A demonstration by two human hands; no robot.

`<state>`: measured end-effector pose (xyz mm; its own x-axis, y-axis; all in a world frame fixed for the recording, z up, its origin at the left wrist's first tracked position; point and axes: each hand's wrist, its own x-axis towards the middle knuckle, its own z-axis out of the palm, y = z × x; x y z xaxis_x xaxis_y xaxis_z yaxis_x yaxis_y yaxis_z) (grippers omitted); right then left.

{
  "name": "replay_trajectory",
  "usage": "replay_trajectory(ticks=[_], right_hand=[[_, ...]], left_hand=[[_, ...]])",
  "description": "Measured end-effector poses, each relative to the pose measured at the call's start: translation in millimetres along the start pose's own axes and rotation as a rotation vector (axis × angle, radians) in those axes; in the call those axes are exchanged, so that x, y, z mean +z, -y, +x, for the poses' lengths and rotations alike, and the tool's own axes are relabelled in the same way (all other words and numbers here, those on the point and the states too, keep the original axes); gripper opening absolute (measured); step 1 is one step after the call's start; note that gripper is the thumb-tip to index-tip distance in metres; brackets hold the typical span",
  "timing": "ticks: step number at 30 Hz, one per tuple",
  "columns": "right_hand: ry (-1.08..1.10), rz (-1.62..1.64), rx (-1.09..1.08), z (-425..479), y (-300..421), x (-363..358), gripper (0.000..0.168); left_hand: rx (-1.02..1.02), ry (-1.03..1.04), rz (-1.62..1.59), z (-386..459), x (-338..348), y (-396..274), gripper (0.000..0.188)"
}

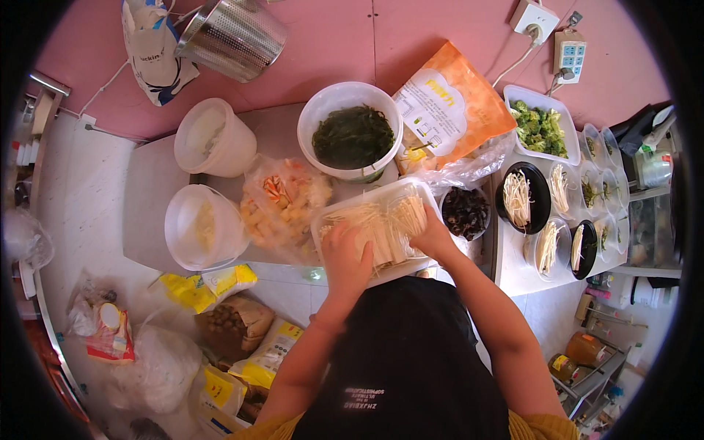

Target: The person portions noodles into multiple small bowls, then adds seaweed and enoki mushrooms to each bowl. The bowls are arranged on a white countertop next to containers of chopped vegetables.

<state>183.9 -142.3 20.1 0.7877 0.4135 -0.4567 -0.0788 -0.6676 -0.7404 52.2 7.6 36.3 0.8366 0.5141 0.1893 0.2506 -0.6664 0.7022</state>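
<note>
Before me a white plastic tub [426, 192] holds pale enoki mushrooms [379, 234] laid in bundles. My left hand [347, 258] reaches into its left part, with the fingers on the mushrooms and the thumb apart; whether it grips any is hidden. At the tub's right end, my right hand [434, 236] has its fingers and thumb around the end of a bundle. A round container of dark, wood-ear-like pieces [465, 213] stands just right of that hand. Behind the tub is a white bucket [305, 124] of dark green seaweed strips [355, 137].
On the right, black bowls [536, 187] and clear bowls [562, 236] hold enoki portions, near a tray of broccoli [536, 129]. An orange printed bag [456, 110] leans behind. Leftward are a bag of cut food [286, 212] and white buckets [187, 220]. Bags [165, 363] crowd the floor.
</note>
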Motion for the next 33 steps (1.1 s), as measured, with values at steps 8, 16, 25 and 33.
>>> replay_trajectory(ticks=[8,16,25,33], right_hand=[[0.102,0.302,-0.091,-52.9,32.1,-12.0,0.078],[0.24,0.619,-0.142,-90.4,37.9,-58.7,0.043],[-0.155,0.317,-0.357,-145.7,-24.6,-192.5,0.019],[-0.308,0.316,-0.288,-185.8,-129.9,-327.9,0.017]], left_hand=[[-0.616,0.39,-1.426,1.3,24.1,-54.3,0.052],[-0.53,0.562,-1.292,23.7,14.1,-103.5,0.042],[-0.302,0.653,-1.327,5.1,99.1,-225.2,0.048],[-0.346,0.738,-1.403,-23.3,217.2,-369.7,0.037]])
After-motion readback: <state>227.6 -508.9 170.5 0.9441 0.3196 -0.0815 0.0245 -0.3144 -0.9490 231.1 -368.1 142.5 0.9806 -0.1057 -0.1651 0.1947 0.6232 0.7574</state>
